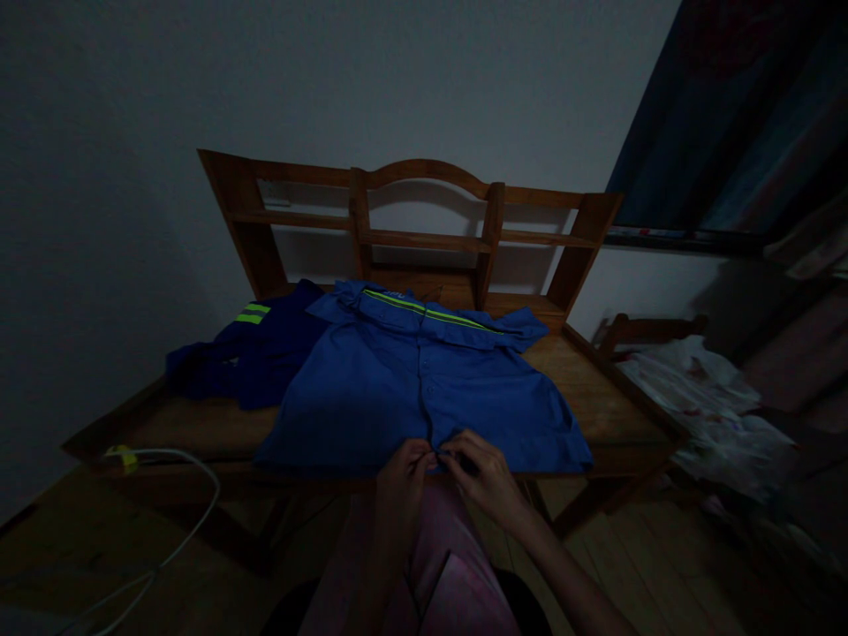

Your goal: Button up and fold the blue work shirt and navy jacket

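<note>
Blue shirt [490, 406] – L hand [402, 474] & R hand [486, 473] close tog. – both pinching its btm front.

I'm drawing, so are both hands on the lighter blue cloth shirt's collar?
No, left hand and right hand are at the bottom edge of the lighter blue shirt.

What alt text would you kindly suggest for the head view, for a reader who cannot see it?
A person's left hand and right hand grip a blue shirt at the lower end of its front opening. The shirt lies spread on a wooden desk with shelves, a darker garment on the left, in dim light.
</note>
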A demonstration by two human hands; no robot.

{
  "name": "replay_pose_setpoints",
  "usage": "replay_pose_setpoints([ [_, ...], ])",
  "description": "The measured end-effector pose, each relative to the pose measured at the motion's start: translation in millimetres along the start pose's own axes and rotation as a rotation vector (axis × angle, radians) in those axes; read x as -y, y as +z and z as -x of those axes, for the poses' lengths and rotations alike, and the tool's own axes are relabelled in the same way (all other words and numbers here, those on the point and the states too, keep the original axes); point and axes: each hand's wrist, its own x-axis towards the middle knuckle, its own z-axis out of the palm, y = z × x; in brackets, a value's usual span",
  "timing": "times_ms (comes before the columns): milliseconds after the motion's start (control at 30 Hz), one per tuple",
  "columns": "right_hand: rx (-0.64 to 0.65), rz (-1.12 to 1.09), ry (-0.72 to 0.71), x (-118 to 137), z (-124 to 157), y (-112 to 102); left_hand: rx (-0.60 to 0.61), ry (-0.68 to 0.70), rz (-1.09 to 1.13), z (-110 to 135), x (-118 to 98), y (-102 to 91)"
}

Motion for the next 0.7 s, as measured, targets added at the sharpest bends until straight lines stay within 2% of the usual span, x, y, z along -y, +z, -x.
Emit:
replay_pose_setpoints([
  [167, -0.025, -0.035, 0.015, -2.0, 1.0, 2.6, 0.002, 0.030, -0.038, -0.3, -2.3, -1.4],
  [300, 0.008, -0.085, 0.055, 4.3, -3.6, -4.4, 0.009, 0.032, -0.029, -1.6, -2.3, -0.5],
  [467, 0.038, -0.189, 0.094, 7.8, -13.4, -14.4, 0.008, -0.018, 0.108, 0.4, -5.3, 3.5],
  [700, 0.030, -0.135, 0.138, 2.7, -15.9, -9.0, -0.016, -0.064, 0.232, 2.6, -10.6, 0.6],
])
